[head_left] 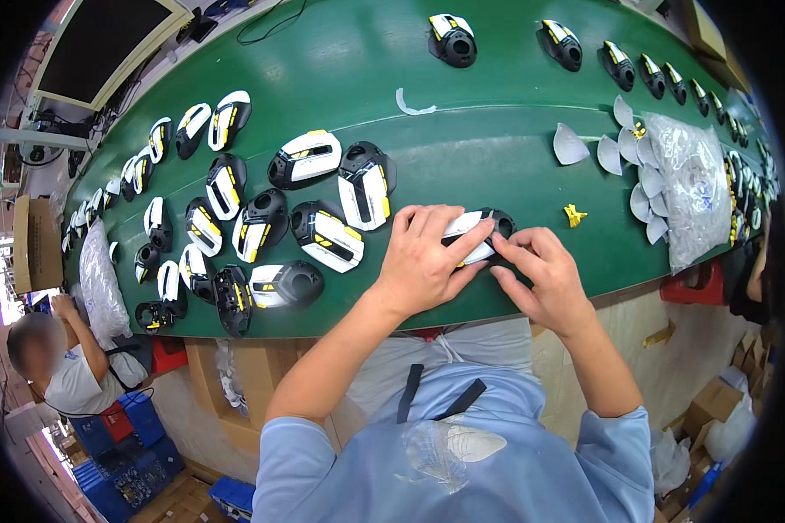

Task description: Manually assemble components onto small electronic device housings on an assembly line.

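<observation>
My left hand (pixel 423 261) is closed around a rounded black-and-white shell with yellow trim (pixel 500 219), shaped like a computer mouse. The fingers cover much of its white part. At the shell's black right end, my right hand (pixel 545 279) grips with thumb and fingertips; anything small pinched there is hidden. Both hands keep the shell low over the green table (pixel 462 131). A small yellow piece (pixel 574 215) lies to the right of my right hand. Just left of my left hand sits a similar white-and-black shell (pixel 365 187), with another one (pixel 327 235) beside it.
Several more such shells spread across the left, and a row of them (pixel 563 44) runs along the far right. Grey leaf-shaped panels (pixel 571 144) lie near a clear plastic bag (pixel 689 192). A curved translucent strip (pixel 414 105) rests farther back. Another person (pixel 83 357) sits at the left.
</observation>
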Available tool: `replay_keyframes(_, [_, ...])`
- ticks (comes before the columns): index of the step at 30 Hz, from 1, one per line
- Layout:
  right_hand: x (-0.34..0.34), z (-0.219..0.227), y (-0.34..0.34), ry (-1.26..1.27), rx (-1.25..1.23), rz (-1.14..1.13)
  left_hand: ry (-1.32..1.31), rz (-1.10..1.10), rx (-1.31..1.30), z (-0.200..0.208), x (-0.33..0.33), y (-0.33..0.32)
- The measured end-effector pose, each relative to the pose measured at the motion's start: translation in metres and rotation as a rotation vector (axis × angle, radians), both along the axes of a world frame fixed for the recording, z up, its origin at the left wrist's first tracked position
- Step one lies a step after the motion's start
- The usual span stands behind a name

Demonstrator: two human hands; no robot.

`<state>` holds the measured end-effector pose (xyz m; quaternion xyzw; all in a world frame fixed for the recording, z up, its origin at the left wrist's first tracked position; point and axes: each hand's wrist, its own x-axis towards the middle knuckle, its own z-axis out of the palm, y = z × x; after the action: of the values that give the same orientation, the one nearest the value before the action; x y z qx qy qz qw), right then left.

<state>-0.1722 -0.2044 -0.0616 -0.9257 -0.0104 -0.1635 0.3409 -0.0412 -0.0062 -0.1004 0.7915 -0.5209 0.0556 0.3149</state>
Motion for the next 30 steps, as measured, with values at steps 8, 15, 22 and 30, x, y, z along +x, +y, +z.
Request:
replay_keyframes(8, [-0.005, -0.003, -0.003, 0.082, -0.095, 0.056, -0.029, -0.019, -0.011, 0.001, 0.004, -0.001])
replay_keyframes(15, [-0.011, -0.022, 0.016, -0.064, 0.056, -0.07, -0.091, -0.013, -0.005, 0.006, 0.01, -0.012])
replay_keyframes(22, [-0.014, -0.015, 0.011, 0.01, 0.055, -0.06, -0.078, -0.046, 0.046, 0.008, 0.014, -0.013])
replay_keyframes(30, [0.0, -0.018, 0.002, -0.027, 0.295, -0.156, -0.036, -0.083, 0.009, 0.003, 0.017, -0.013])
